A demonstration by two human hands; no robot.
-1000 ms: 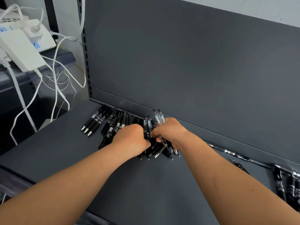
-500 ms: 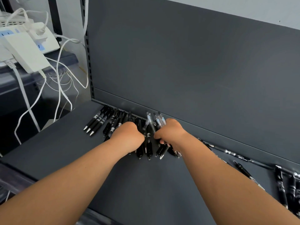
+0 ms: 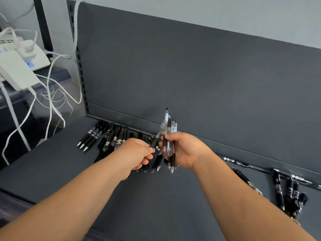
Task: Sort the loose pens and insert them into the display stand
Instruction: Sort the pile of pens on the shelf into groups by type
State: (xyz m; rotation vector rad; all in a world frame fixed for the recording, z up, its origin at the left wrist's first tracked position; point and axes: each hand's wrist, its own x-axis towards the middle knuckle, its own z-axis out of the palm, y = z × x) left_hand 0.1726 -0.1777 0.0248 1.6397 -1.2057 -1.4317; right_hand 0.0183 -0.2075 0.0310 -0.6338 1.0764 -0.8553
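Observation:
My right hand (image 3: 186, 151) grips a bunch of clear pens (image 3: 169, 126) with blue labels, held upright above the dark shelf (image 3: 152, 197). Their tips hang below my palm. My left hand (image 3: 134, 154) pinches one black pen (image 3: 155, 141) by its lower end and holds it slanted against the bunch. A heap of loose black pens (image 3: 107, 136) lies on the shelf along the back panel, partly hidden behind my left hand. No display stand is in view.
More black pens (image 3: 286, 192) lie scattered at the right of the shelf, some against the back panel (image 3: 208, 80). White power strips (image 3: 19, 66) with tangled white cables (image 3: 50, 94) hang beside the shelf on the left.
Both hands have lifted off the heap. My right hand raised its bunch of clear pens upright, and my left hand came up with one black pen toward the bunch.

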